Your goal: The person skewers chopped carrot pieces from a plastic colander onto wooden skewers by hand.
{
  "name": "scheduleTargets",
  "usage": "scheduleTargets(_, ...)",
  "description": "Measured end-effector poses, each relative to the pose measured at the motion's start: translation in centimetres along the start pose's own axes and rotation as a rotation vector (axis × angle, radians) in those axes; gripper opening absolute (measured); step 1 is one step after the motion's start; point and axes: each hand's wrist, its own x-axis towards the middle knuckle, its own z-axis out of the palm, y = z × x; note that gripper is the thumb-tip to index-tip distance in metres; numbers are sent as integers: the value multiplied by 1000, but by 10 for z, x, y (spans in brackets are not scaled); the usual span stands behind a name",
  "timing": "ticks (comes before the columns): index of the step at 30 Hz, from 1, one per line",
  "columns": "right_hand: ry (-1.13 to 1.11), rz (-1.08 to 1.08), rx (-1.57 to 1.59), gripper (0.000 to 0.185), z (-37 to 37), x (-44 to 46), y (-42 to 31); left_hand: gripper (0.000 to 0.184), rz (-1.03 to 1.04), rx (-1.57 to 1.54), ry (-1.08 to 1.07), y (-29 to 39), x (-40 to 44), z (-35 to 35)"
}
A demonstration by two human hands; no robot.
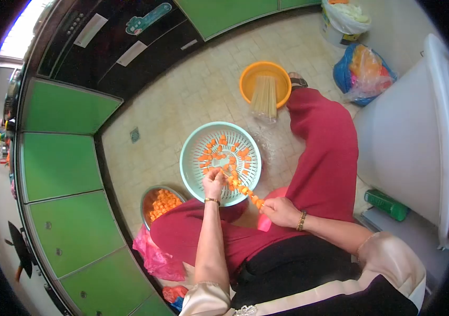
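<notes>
In my right hand [281,211] is a skewer threaded with orange vegetable cubes [244,190], gripped near its lower right end and slanting up to the left. My left hand [214,183] is closed in a pinch over the near left part of a pale green slotted basket [184,167]; what its fingertips hold is hidden. Loose orange cubes [223,139] lie scattered over the basket's floor. Beside my left knee stands a metal bowl [144,203] heaped with smaller-looking orange cubes [162,204].
An orange basin [243,87] holds a bundle of thin wooden skewers [264,97] in clear plastic. Green cabinets [61,160] line the left side. A pink plastic bag [161,259] lies by my left leg. At right are a white bin-like container [408,131] and a blue bag [344,71].
</notes>
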Motion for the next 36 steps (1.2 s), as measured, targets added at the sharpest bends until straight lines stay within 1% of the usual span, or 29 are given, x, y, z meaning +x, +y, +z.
scheduleTargets(5, 7, -8, 31, 25, 1, 0, 5, 12, 30, 36, 19, 11, -8, 6)
scheduleTargets(8, 10, -15, 17, 24, 0, 0, 5, 13, 115, 129, 24, 7, -7, 6)
scheduleTargets(11, 10, -29, 21, 24, -2, 0, 4, 15, 274, 288, 20, 4, -5, 5)
scheduleTargets(14, 28, -33, 27, 23, -2, 0, 6, 14, 405, 430, 68, 3, -7, 6)
scheduleTargets(17, 9, -11, 39, 23, -1, 0, 7, 14, 653, 742, 117, 9, -11, 9)
scheduleTargets(20, -28, 4, 26, 23, -1, 0, 7, 13, 597, 699, 101, 10, -13, 10)
scheduleTargets(23, -43, 11, 62, 24, -5, -1, -1, 19, 159, 91, 70, 18, -15, 9)
scheduleTargets(26, -66, 27, 87, 25, -6, -1, -7, 30, -85, -382, 99, 28, -13, 6)
scheduleTargets(27, -76, 30, 83, 24, -5, -1, -8, 41, -168, -428, 58, 30, -17, 5)
scheduleTargets(30, -98, 21, 83, 24, -3, -1, -8, 42, -326, -702, -149, 28, -17, 2)
scheduleTargets(34, -103, -14, 90, 23, 2, -1, -1, 29, -291, -899, -281, 4, -4, -5)
scheduleTargets(36, -117, 0, 105, 23, 4, -2, -1, 25, -301, -880, -108, 0, -5, -4)
